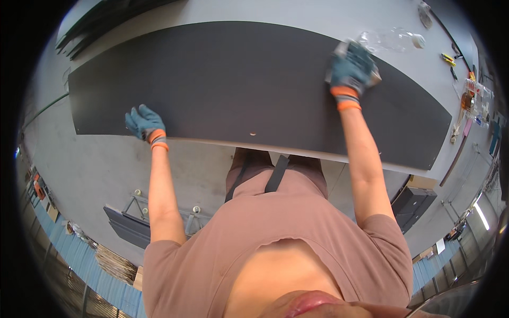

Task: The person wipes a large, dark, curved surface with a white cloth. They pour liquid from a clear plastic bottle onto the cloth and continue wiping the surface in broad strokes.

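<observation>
A long dark grey panel [233, 79] lies flat on a light table [297, 16], its near edge towards my body. My right hand [352, 66], in a blue-grey glove with an orange cuff, presses a pale cloth [376, 78] onto the panel's far right part. Only the cloth's edges show around the glove. My left hand [144, 122], gloved the same way, rests at the panel's near left edge with its fingers apart and holds nothing. Just beyond my right hand lies a clear plastic bottle [389, 40] on its side, with a whitish cap.
Dark panels [106, 24] are stacked at the far left. A yellow cutter [448, 59] and a clear container [480, 103] with small items lie at the right. Below the table are more dark panels [127, 227] on the left and a dark stack [413, 204] on the right.
</observation>
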Motion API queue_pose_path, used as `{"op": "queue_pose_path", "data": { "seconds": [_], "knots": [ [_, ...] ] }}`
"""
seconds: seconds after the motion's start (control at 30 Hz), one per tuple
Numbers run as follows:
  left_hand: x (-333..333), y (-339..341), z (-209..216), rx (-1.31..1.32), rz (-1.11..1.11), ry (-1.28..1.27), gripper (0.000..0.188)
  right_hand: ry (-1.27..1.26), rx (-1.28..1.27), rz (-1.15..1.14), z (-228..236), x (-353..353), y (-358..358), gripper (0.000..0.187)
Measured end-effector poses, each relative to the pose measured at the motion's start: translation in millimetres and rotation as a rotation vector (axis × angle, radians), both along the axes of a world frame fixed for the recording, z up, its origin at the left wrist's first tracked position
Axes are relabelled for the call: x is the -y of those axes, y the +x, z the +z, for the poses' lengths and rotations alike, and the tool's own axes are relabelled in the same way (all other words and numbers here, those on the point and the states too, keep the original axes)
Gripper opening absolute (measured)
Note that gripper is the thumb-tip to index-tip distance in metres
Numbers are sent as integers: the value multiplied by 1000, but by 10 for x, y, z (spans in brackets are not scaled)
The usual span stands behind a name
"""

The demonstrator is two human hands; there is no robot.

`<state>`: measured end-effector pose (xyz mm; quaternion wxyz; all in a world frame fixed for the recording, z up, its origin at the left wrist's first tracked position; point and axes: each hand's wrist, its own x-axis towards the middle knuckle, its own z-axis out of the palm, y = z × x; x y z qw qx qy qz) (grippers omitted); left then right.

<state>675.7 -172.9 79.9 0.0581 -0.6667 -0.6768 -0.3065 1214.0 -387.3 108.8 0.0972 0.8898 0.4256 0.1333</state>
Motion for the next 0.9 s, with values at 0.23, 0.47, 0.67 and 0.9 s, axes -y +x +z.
{"op": "queue_pose_path", "data": {
  "seconds": [0.23, 0.47, 0.67, 0.9],
  "knots": [
    [-68, -496, -130, -259, 42, -78, 44, 360, -295, 529, 35, -2593, -2772, 43],
    [-140, -418, -60, -216, 32, -146, 49, 192, -492, 776, 73, -2909, -3487, 56],
    [-98, -423, -24, -246, 58, -189, 55, 331, -98, 405, -1, -1157, -1515, 30],
    [-99, -388, -66, -257, 32, -127, 52, 57, 142, -495, -115, 136, -624, 58]
  ]
}}
